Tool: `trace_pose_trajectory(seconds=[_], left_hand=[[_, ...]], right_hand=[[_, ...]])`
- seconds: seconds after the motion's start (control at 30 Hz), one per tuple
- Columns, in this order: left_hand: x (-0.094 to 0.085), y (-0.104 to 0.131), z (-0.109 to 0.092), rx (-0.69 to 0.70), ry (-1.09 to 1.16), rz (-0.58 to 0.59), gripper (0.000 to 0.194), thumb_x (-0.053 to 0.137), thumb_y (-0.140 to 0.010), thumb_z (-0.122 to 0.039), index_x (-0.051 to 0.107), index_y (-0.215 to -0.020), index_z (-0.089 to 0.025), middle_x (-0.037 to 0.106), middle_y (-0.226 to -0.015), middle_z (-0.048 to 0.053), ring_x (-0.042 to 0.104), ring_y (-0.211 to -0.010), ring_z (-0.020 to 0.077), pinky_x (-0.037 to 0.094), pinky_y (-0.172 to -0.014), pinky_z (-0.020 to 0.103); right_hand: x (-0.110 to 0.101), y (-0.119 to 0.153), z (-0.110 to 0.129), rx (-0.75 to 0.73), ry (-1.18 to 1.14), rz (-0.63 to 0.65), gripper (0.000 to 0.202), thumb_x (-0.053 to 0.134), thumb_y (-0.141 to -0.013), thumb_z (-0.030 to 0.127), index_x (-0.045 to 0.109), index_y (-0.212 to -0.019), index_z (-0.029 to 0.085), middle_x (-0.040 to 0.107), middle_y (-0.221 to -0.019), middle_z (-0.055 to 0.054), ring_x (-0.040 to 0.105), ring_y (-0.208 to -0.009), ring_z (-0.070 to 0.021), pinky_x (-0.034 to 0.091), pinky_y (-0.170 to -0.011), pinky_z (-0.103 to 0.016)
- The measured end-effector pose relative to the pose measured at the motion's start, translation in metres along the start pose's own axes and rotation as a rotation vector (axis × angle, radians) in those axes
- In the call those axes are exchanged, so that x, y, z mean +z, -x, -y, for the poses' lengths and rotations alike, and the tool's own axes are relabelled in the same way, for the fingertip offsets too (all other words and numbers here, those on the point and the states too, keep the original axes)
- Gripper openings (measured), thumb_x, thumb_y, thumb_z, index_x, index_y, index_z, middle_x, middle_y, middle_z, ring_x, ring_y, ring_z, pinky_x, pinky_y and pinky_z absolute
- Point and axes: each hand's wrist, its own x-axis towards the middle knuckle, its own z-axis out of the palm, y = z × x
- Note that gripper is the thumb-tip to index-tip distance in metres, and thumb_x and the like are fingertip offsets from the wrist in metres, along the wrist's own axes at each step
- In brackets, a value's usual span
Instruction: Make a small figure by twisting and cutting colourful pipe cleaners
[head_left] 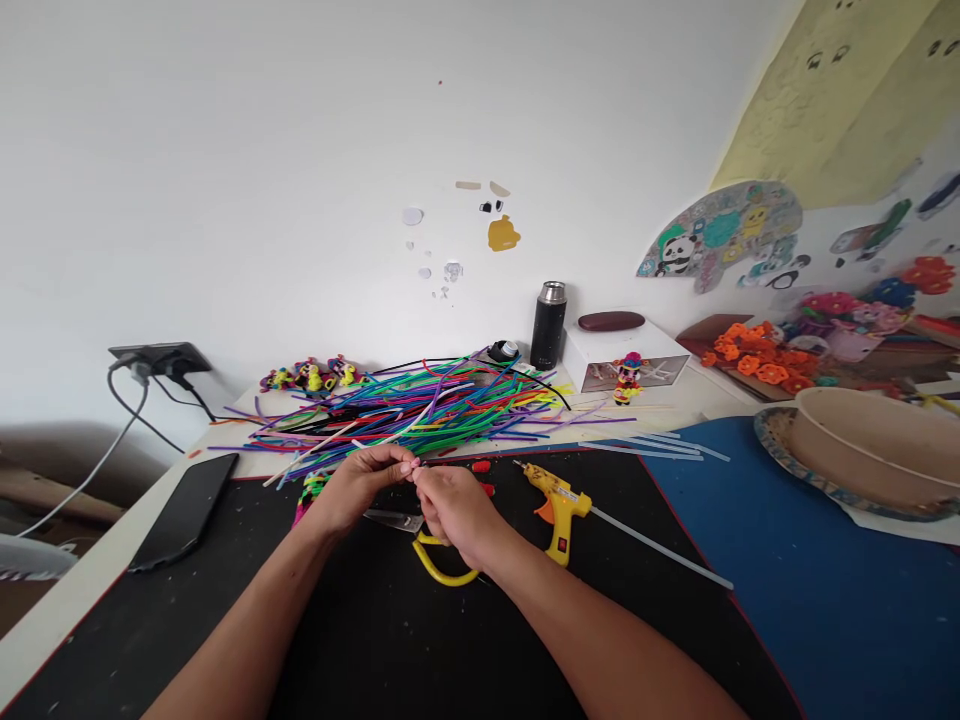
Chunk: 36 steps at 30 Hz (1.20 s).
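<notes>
My left hand [356, 492] and my right hand [459, 512] meet over the black mat [375, 640], both with fingertips pinched together. Between them shows a small pink piece [415, 463], too small to make out fully. Beneath my right hand lie scissors with yellow handles [442, 578], partly covered by it. Small red pieces [481, 466] rest just beyond that hand. To its right is a yellow glue gun [559, 505] with a long glue stick in its back. A green and pink fuzzy item [311, 487] is half hidden by my left wrist.
A heap of coloured pipe cleaners [420, 405] spreads behind my hands. Small figures [311, 375], a black flask [550, 328] and a white box [637, 350] line the wall. A phone [187, 510] lies left; a round tub [877, 450] stands right on the blue mat [847, 600].
</notes>
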Motion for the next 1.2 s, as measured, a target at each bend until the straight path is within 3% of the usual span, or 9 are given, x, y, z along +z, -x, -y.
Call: trace_pose_trajectory(seconds=[0.13,0.3,0.57,1.2], left_hand=[[-0.004,0.0,-0.003,0.087,-0.15,0.004,0.037,0.086,-0.075,-0.057,0.08,-0.078,-0.021,0.075,-0.078,0.004,0.067,-0.076,0.0209,0.054,-0.079,0.032],[-0.011,0.002,-0.007,0.331,-0.411,-0.059,0.028,0.074,-0.089,-0.049,0.081,-0.083,-0.023,0.077,-0.086,0.006,0.068,-0.083,0.0226,0.053,-0.082,0.033],[-0.021,0.007,-0.015,0.599,-0.606,-0.142,0.022,0.067,-0.098,-0.037,0.081,-0.086,-0.026,0.078,-0.084,0.006,0.067,-0.082,0.0216,0.051,-0.082,0.034],[-0.016,0.009,-0.017,0.643,-0.702,-0.143,0.025,0.063,-0.1,-0.037,0.081,-0.086,-0.026,0.079,-0.083,0.006,0.067,-0.082,0.0224,0.052,-0.081,0.036]], right_hand=[[0.0,0.001,0.0,0.011,0.002,0.036,0.042,0.054,-0.099,0.04,0.039,-0.064,0.022,0.028,-0.047,0.012,0.015,-0.039,-0.0046,0.011,-0.04,-0.021],[0.002,0.004,0.003,0.032,0.024,0.031,0.039,0.057,-0.096,0.035,0.04,-0.063,0.022,0.031,-0.046,0.011,0.018,-0.038,-0.0043,0.011,-0.04,-0.021],[0.001,0.003,0.001,0.026,0.005,0.027,0.038,0.057,-0.094,0.034,0.038,-0.063,0.023,0.028,-0.046,0.013,0.015,-0.038,-0.0045,0.011,-0.039,-0.021],[0.0,0.003,-0.001,0.05,0.055,0.059,0.039,0.057,-0.094,0.039,0.04,-0.064,0.023,0.028,-0.045,0.013,0.016,-0.037,-0.0047,0.01,-0.037,-0.022]])
